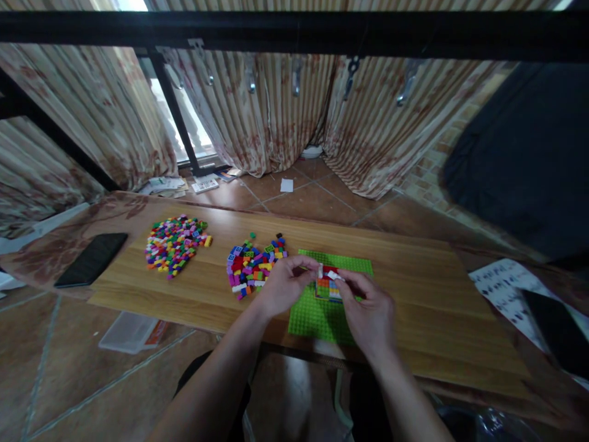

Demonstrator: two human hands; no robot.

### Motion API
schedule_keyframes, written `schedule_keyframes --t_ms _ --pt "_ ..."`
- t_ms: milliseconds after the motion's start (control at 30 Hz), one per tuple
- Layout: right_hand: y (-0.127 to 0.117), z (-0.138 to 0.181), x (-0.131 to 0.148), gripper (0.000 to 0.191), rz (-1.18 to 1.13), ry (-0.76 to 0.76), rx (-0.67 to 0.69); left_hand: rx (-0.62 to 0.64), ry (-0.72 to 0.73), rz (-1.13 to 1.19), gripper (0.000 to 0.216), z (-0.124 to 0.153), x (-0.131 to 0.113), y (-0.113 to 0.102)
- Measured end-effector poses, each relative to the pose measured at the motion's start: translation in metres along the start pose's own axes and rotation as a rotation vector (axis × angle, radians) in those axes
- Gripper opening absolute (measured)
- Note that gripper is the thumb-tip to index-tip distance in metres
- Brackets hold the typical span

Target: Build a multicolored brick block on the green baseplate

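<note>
A green studded baseplate point(313, 322) lies on the wooden board in front of me. On it stands a small block of toy bricks point(327, 288) in orange, yellow, red, blue and other colours. My right hand point(372, 310) pinches a white toy brick point(334, 275) just over this block. At the block's left side, the fingers of my left hand point(284, 285) are closed around a whitish toy brick point(321, 270), partly hidden by the fingertips. Left of my left hand is a loose pile of toy bricks point(248, 264) in mixed colours.
A second pile of small coloured bricks point(175, 245) lies farther left on the wooden board point(427, 294). Beyond it rests a dark tablet-like slab point(92, 259). At the right are a printed sheet point(501, 288) and a black phone point(556, 331). A clear plastic tray point(126, 331) sits below the board.
</note>
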State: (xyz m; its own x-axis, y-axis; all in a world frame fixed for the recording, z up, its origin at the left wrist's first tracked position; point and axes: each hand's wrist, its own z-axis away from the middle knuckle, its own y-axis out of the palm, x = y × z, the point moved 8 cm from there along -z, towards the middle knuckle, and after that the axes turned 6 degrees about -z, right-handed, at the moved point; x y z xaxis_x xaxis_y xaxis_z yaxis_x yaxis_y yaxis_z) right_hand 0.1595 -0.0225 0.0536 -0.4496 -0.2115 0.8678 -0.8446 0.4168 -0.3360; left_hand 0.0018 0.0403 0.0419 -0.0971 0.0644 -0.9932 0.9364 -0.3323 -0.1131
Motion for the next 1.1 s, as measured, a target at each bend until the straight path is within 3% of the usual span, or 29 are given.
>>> schedule_keyframes --t_ms 133,267,467,767,1100 --pt "-0.008 -0.008 -0.011 0.027 0.104 0.017 -0.097 -0.133 0.013 -0.211 0.027 -0.005 0.006 -0.008" --pt "0.008 -0.013 -0.006 0.023 0.225 -0.09 -0.084 -0.069 0.055 -0.34 0.048 -0.007 0.008 0.002" --pt "0.027 -0.009 0.004 0.022 0.388 -0.182 -0.032 0.01 0.131 -0.426 0.057 -0.007 0.006 0.016" --pt "0.025 -0.007 0.004 0.02 0.225 -0.168 0.101 0.022 0.167 -0.428 0.059 -0.006 0.006 0.018" --pt "0.021 -0.015 -0.001 0.023 0.188 -0.148 0.112 0.035 0.154 -0.463 0.055 -0.007 0.004 0.02"
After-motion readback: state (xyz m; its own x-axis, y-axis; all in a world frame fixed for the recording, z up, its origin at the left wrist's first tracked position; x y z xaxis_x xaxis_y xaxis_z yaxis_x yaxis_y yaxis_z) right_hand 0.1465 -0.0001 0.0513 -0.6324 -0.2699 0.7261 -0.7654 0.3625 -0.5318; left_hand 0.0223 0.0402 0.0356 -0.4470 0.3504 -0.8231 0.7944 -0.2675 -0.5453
